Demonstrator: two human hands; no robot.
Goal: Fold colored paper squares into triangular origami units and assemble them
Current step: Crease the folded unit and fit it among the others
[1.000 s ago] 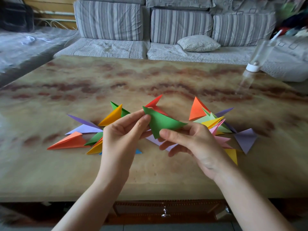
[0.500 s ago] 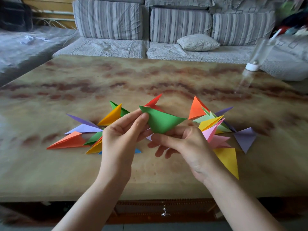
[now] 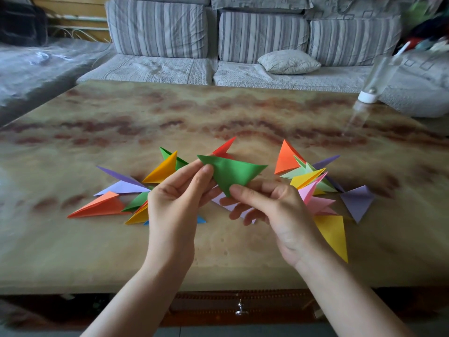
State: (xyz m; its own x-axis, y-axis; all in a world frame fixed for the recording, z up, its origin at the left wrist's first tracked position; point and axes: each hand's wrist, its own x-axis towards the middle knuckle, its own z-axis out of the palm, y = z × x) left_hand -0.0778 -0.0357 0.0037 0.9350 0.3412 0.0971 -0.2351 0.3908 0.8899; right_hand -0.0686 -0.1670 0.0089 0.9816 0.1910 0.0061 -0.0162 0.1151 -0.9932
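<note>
While both forearms reach in over the near edge of the marble-patterned table point(image 3: 121, 251), a small metal drawer knob point(image 3: 240, 308) shows in the dark wood below that edge. The left hand point(image 3: 175, 210) pinches the left corner of a green triangular unit point(image 3: 230, 173) between thumb and forefinger. The right hand point(image 3: 279, 210) pinches the unit's lower point with its thumb in front, and its other fingers curl loosely beneath. The green unit is held in the air just above the tabletop, between two scattered groups of folded pieces.

A long yellow unit point(image 3: 334, 234) lies nearest on the right, with pink units point(image 3: 315, 203) and a purple unit point(image 3: 357, 201) just beyond it. On the left, an orange unit point(image 3: 99, 207) lies flat beside yellow, green and lilac ones. Farther back, a red unit point(image 3: 223, 149) peeks up behind the green one. An orange triangle point(image 3: 285, 158) stands tilted at the back of the right-hand group.

At the table's far right corner stands a clear bottle point(image 3: 379, 76), blurred. Beyond the table is a grey striped sofa point(image 3: 158, 30) with a pale pillow point(image 3: 289, 62) on its seat.
</note>
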